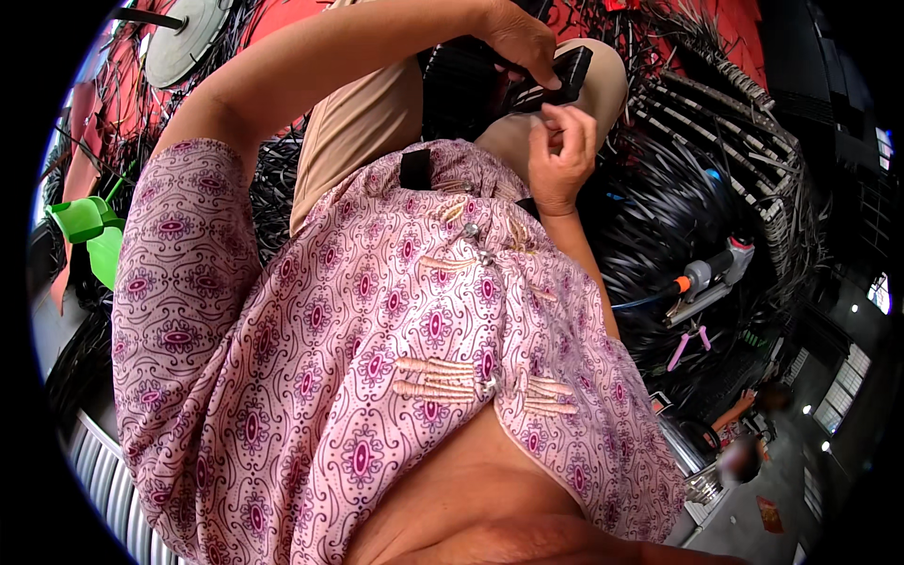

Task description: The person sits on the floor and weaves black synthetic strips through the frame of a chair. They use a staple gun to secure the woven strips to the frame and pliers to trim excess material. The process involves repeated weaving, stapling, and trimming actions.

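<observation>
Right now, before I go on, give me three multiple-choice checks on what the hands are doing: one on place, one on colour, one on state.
1. Where is the black part held?
A. over the lap, at the knee
B. on the floor at right
C. beside the green piece

2. What colour is the piece at the far left?
A. red
B. green
C. white

3. What is the left hand doing?
A. hanging empty
B. closed on the black part
C. resting flat on the shirt

Answers: 1 A, it sits above the tan trousers; 2 B, bright green plastic; 3 B, its fingers wrap the part while the right hand pinches just below it.
</observation>
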The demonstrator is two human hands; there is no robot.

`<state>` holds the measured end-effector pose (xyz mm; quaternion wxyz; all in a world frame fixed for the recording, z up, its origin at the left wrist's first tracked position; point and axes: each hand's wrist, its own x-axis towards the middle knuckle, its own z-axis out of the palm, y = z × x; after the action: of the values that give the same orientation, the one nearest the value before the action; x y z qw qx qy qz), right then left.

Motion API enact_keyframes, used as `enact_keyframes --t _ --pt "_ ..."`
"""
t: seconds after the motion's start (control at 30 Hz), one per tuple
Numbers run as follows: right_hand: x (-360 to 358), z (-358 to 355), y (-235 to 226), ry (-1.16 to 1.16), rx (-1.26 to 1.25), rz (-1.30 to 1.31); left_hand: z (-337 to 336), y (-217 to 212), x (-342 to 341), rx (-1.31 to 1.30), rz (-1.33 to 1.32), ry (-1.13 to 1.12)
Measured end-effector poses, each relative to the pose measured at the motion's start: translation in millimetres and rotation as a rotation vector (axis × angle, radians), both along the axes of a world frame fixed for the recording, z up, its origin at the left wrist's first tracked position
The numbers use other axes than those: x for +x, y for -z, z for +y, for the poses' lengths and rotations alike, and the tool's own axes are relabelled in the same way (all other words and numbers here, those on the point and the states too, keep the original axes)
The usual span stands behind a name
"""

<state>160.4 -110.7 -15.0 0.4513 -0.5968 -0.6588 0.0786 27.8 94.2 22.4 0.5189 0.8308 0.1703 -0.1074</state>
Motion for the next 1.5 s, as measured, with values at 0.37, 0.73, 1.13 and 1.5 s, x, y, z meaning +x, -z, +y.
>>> enact_keyframes --t 0.37,0.73,1.13,1.5 --pt "-4 30 -2 -0.15 0.267 -0.383 -2 17 -8 -0.123 0.028 -0.146" --pt "38 101 -57 -0.278 0.137 -0.298 -27 18 -45 0.529 -0.553 -0.694" --pt "40 171 -35 -0.439 -0.796 0.047 -72 18 -51 1.144 -0.577 -0.431" --pt "32 122 -29 0.056 0.163 -0.075 -39 -17 -40 0.723 -0.191 -0.102"
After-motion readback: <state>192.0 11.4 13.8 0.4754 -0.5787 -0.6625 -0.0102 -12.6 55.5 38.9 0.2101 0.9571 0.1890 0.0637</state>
